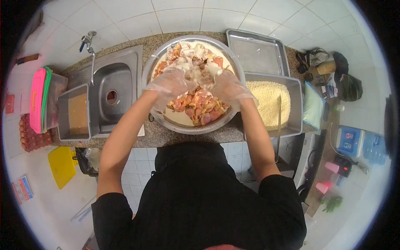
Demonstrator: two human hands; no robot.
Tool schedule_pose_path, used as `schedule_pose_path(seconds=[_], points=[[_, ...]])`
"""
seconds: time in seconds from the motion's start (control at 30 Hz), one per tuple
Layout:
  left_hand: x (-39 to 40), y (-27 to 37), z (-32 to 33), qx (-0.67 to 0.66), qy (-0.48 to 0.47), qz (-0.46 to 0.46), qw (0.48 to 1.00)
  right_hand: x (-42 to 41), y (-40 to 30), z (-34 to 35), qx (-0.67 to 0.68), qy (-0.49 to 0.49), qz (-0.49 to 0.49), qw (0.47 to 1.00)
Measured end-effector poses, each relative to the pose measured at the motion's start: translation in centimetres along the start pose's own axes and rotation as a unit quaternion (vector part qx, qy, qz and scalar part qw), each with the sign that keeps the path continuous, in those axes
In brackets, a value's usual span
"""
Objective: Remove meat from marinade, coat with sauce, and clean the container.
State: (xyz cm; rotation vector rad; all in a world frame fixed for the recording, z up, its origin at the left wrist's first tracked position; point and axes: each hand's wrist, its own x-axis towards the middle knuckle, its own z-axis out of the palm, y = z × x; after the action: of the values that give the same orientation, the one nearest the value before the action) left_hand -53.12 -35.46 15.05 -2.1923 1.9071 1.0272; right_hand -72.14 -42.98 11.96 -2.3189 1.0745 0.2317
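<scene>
A wide metal bowl (200, 129) stands on the counter in front of me, holding raw meat pieces (203, 107) and a creamy white batter (178, 117). White batter coats the meat towards the far side; nearer to me the pieces look more orange and pink. My left hand (175, 82), in a clear plastic glove, presses into the meat from the left. From the right, my right hand (228, 84), gloved the same way, reaches into the same heap. Both hands grasp meat between them, their fingertips partly hidden by meat and batter.
Right of the bowl are a metal tray (257, 56) and a grey tub of pale yellow crumbs (265, 97) with a long stick (279, 115) in it. Left are a sink (114, 78) with a faucet (90, 47), a tub of brownish liquid (78, 109) and eggs (23, 131).
</scene>
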Motion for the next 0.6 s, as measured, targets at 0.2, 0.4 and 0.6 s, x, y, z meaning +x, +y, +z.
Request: schedule_pose_path(seconds=[0.2, 0.4, 0.6], points=[[1.1, -5.2, 0.2, -0.182, 0.074, 0.034, 0.980, 0.3, 3.8, -1.4, 0.191, 0.069, 0.027, 0.979], [7.8, -12.1, 2.4, -0.153, 0.113, -0.136, 0.972, 3.8, 2.2, -1.3, 0.457, 0.067, 0.245, 0.852], [12.6, -9.4, 2.6, -0.489, 0.020, -0.206, 0.847, 10.8, 7.9, 2.4, 0.558, -0.057, 0.250, 0.790]])
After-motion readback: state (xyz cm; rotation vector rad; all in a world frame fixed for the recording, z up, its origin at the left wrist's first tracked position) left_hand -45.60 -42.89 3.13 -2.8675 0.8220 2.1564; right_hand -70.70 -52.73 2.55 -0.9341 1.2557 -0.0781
